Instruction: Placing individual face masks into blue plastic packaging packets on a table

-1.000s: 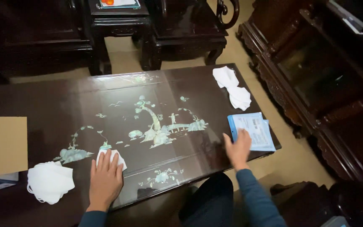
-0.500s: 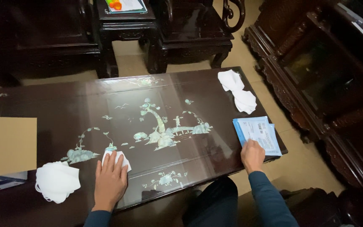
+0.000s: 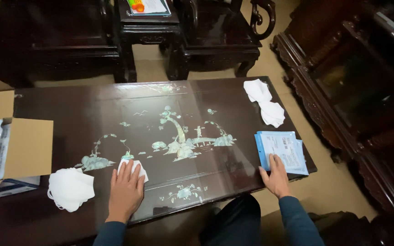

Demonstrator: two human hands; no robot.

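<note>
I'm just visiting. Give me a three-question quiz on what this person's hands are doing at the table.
1. True or false: the left hand lies flat on a white mask.
2. The right hand touches which: A) the blue packets, B) the cardboard box, C) the mask stack?
3. How many loose white masks lie at the table's far right corner?

Key: 1 true; 2 A; 3 two.

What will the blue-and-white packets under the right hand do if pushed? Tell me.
The blue-and-white packets look thin and flat, so probably light and floppy. On the glossy tabletop they would likely slide, and the loose stack could fan apart under the right hand.
</note>
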